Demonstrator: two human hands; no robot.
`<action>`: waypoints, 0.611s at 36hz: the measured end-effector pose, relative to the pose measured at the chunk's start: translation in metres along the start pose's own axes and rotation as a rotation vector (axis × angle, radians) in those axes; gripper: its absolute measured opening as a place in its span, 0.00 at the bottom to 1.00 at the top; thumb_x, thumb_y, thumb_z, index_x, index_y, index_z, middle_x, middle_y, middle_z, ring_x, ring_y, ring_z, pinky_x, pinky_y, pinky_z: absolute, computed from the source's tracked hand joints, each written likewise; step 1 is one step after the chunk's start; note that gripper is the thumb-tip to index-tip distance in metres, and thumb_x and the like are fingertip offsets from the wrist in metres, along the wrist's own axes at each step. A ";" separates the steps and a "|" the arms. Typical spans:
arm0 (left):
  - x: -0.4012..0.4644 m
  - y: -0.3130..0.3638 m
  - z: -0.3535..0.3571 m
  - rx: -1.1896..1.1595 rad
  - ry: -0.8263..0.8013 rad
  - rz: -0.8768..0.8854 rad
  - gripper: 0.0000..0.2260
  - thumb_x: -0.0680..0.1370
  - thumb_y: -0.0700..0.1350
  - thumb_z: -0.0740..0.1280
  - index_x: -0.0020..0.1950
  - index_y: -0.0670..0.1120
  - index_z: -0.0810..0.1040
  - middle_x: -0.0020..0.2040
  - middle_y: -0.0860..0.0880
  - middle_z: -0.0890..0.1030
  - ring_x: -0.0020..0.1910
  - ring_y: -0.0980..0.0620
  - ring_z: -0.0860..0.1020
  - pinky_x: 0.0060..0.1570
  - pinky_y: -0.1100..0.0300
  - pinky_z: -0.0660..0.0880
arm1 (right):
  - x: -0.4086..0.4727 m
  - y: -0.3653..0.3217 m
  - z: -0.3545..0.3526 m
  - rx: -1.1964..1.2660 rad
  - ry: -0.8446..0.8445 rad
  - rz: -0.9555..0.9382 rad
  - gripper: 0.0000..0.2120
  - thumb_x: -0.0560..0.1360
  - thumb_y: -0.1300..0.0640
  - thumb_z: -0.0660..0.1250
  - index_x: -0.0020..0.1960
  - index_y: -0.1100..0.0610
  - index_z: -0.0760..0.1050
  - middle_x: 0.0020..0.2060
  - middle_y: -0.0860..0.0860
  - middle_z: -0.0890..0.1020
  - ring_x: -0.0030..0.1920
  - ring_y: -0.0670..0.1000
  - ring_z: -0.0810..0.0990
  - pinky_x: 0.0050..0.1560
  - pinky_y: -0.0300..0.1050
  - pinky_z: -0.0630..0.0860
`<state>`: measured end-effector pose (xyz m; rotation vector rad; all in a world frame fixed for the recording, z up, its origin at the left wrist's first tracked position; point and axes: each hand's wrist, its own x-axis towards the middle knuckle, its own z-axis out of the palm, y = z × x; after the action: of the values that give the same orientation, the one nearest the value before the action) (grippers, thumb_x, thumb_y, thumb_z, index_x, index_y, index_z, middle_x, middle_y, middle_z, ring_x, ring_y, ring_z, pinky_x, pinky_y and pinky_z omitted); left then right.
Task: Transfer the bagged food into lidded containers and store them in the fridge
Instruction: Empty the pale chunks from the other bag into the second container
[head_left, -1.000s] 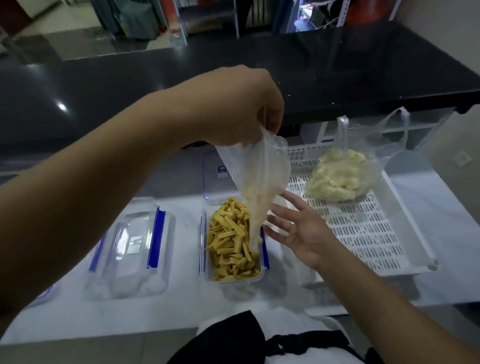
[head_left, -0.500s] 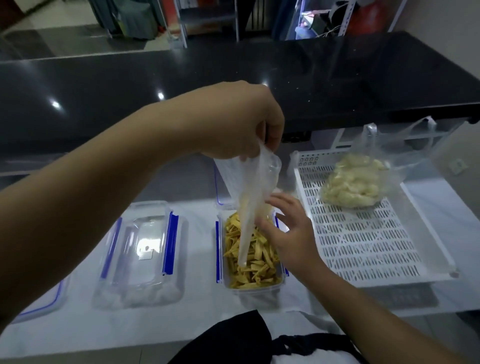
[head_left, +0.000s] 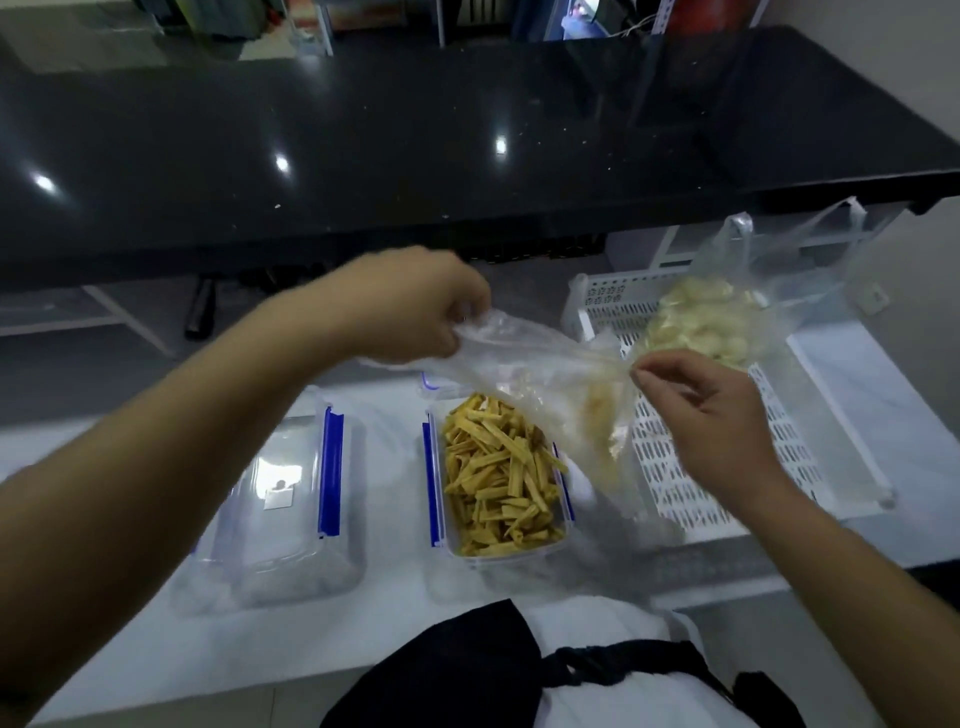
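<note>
A clear plastic bag, nearly empty with a few yellow bits inside, is stretched sideways above the table. My left hand grips its left end and my right hand pinches its right corner. Below it stands an open clear container with blue clips, full of yellow snack sticks. A second bag of pale food sits in the white perforated tray at the right.
A clear container with a blue clip sits to the left on the white table. A black counter overhangs the back. A dark strap and white clothing lie at the bottom edge.
The bag hung upright over the container from my left hand; now it is pulled out flat between both hands. My right hand went from the bag's bottom up to the right.
</note>
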<state>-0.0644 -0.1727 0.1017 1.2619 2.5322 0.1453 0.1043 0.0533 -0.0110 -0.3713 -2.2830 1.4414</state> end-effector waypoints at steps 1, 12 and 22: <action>0.001 -0.003 0.013 -0.022 -0.022 0.004 0.12 0.77 0.43 0.71 0.59 0.55 0.77 0.50 0.56 0.78 0.48 0.55 0.77 0.55 0.53 0.77 | 0.003 -0.004 -0.007 -0.030 -0.023 -0.009 0.12 0.77 0.61 0.71 0.46 0.44 0.81 0.42 0.39 0.85 0.44 0.40 0.83 0.47 0.29 0.76; 0.003 0.005 0.103 -0.479 -0.006 -0.033 0.21 0.77 0.43 0.72 0.68 0.55 0.75 0.49 0.54 0.82 0.48 0.56 0.81 0.51 0.51 0.81 | 0.011 -0.028 -0.043 -0.162 -0.141 -0.102 0.14 0.76 0.65 0.71 0.45 0.46 0.80 0.41 0.41 0.84 0.42 0.41 0.82 0.47 0.29 0.75; 0.001 0.021 0.142 -0.606 0.219 -0.122 0.17 0.77 0.43 0.70 0.65 0.55 0.78 0.44 0.52 0.80 0.47 0.50 0.79 0.51 0.49 0.78 | 0.011 -0.035 -0.041 -0.199 -0.178 -0.127 0.07 0.76 0.65 0.70 0.48 0.53 0.81 0.45 0.52 0.83 0.47 0.48 0.82 0.53 0.36 0.78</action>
<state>-0.0040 -0.1659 -0.0286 0.8813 2.4350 0.9836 0.1138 0.0753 0.0380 -0.1567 -2.5516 1.2320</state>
